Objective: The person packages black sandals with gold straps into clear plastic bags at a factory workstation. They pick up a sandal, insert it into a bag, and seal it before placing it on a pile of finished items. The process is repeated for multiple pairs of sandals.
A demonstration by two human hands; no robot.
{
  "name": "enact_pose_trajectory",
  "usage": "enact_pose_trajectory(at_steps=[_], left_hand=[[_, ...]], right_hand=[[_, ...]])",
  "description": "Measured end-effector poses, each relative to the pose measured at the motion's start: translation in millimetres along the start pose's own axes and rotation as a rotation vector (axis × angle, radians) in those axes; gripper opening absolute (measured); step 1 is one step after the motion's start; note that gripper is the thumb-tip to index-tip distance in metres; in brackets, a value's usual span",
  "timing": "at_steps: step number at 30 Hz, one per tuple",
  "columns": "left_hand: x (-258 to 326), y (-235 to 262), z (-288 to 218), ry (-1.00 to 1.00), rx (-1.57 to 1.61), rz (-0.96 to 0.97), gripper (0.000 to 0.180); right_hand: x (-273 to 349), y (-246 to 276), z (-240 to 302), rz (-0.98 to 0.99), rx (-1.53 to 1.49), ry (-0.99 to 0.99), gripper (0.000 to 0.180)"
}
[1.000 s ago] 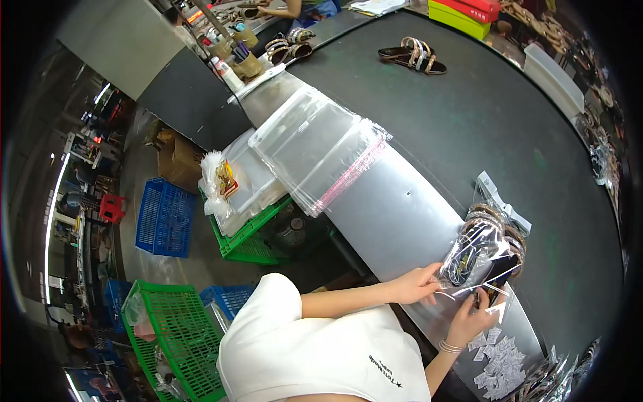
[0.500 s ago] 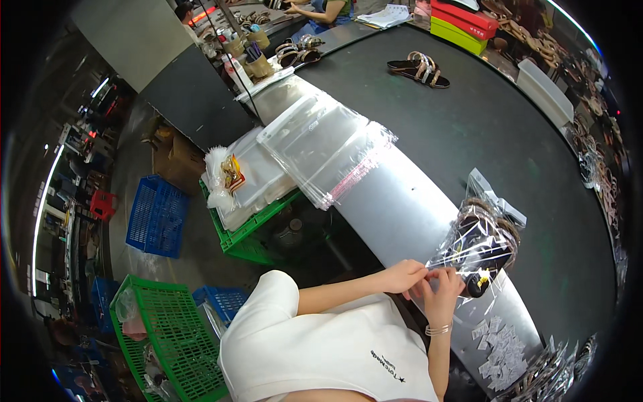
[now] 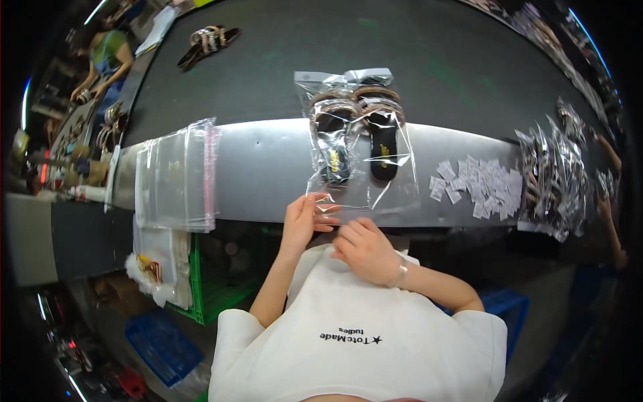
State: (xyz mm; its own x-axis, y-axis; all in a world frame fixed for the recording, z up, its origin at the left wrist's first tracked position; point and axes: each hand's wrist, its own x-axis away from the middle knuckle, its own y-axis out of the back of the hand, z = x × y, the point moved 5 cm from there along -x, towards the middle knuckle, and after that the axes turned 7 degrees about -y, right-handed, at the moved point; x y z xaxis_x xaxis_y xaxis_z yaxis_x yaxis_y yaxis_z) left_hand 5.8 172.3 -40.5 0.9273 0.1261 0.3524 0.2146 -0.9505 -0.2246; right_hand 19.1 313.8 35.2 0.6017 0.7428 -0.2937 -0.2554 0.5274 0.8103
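A clear plastic bag [image 3: 394, 194] holding a pair of black-soled slide sandals [image 3: 384, 157] lies in front of me. Its lower edge reaches the near side of the metal strip. The sandals have glittery straps, and their toes or heels point toward me. At the bag's near left corner, my left hand [image 3: 299, 228] has its fingers stretched and spread against the film; its thumb is mostly hidden. My right hand [image 3: 370, 253], wearing a bracelet, has curled fingers closed at the bag's near edge, close to my shirt.
Flat clear bags [image 3: 175, 177] lie stacked at left, beside a green crate [image 3: 201, 285]. Small white paper packets [image 3: 479, 187] are heaped to the right, before several bagged sandals [image 3: 552, 177]. A single sandal [image 3: 209, 43] rests on the dark table [image 3: 268, 87]. Another person [image 3: 107, 57] works at far left.
My view has swung to the right, so the bagged sandals now sit near the middle. My hands have moved apart along the bag's near edge, and the left fingers have spread.
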Motion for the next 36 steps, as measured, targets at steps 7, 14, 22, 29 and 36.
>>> enact_pose_trajectory(at_steps=[7, 14, 22, 29, 36], left_hand=[[10, 12, 7, -0.009, -0.135, 0.022, 0.035], [7, 11, 7, -0.186, -0.147, -0.003, 0.031], [13, 15, 10, 0.020, -0.072, 0.008, 0.032], [13, 14, 4, -0.029, -0.010, 0.058, 0.032], [12, 9, 1, -0.078, -0.011, -0.047, 0.031]], right_hand=[[-13, 12, -31, -0.176, 0.055, -0.276, 0.018], [-35, -29, -20, -0.143, -0.017, -0.091, 0.019], [48, 24, -39, -0.069, -0.091, -0.415, 0.020], [-47, -27, -24, -0.144, -0.030, -0.293, 0.022], [-4, -1, -7, 0.008, -0.056, -0.108, 0.019]])
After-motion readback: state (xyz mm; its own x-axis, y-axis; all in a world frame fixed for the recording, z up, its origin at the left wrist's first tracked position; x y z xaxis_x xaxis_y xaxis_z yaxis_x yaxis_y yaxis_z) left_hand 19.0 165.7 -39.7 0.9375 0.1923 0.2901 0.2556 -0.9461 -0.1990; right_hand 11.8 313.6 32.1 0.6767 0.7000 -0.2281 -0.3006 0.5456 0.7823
